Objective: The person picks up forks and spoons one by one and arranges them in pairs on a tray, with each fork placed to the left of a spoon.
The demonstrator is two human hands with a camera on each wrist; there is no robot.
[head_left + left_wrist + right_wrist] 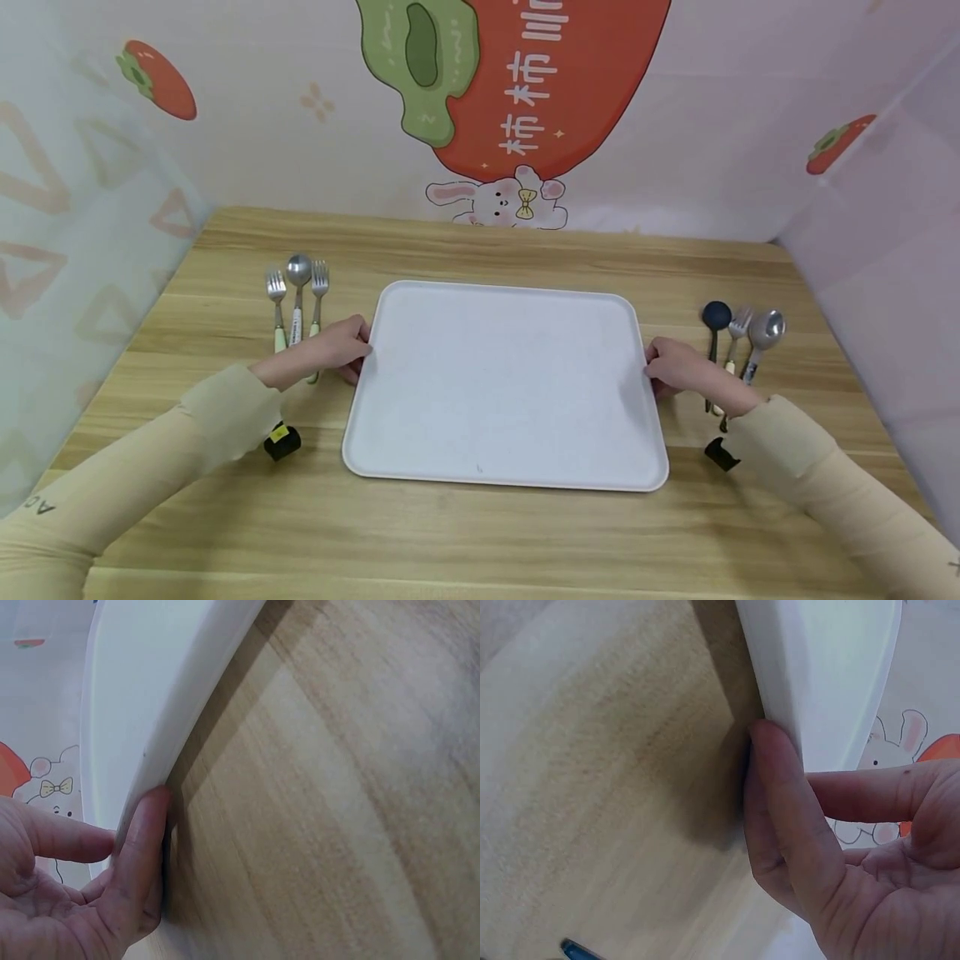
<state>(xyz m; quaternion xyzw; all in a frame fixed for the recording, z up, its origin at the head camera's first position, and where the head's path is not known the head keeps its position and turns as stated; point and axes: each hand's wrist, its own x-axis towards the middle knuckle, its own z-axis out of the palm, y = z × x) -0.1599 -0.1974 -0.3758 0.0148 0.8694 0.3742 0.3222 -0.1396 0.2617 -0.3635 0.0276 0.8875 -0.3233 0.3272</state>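
Left hand (345, 344) pinches the white tray (506, 387) at nine o'clock, right hand (675, 365) at three: likely positioning it, next needing level, matched movement.

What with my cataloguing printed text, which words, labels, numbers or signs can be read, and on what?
"柿柿": large persimmon print; a third character is cut off.
"A": left sleeve; adjoining marks unclear.
Too small to read: marks on left spoon handle and tray.
Cut off: mark on right sleeve.
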